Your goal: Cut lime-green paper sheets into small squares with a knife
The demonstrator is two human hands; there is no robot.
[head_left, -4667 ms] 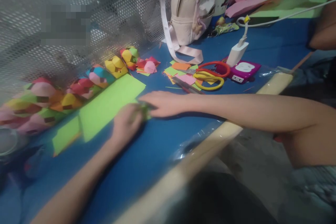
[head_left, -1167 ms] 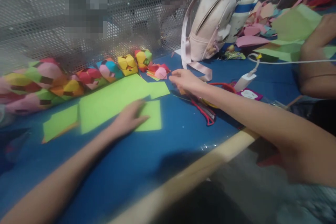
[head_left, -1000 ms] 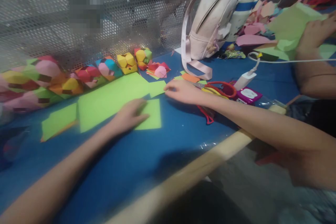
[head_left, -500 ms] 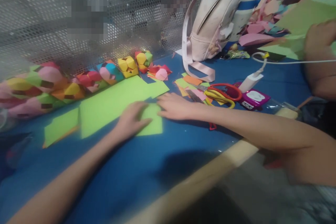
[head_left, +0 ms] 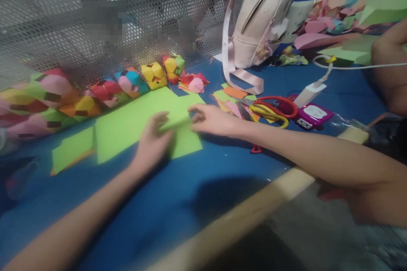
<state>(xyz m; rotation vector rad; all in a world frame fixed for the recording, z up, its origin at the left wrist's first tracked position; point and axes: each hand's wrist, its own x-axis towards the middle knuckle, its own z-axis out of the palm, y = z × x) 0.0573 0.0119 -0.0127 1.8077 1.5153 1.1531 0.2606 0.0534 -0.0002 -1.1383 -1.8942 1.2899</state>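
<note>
Your left hand (head_left: 154, 139) pinches one end of a small green paper (head_left: 176, 123), just beside the right end of the large green sheet (head_left: 127, 125). Your right hand (head_left: 211, 120) curls at its other end; blur hides whether it grips. The paper could crease askew if you pull unevenly, and the green square (head_left: 188, 142) near that sheet could slide if your fingers brush it.

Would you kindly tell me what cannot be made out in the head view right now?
All in the head view:
Left hand and right hand: blurred, so whether they pinch the green paper is unclear.
Red loop: what it joins is hidden by the right forearm.
Backpack: top cut off by the upper edge.
Co-worker's arm: cut off by the right edge.
</note>
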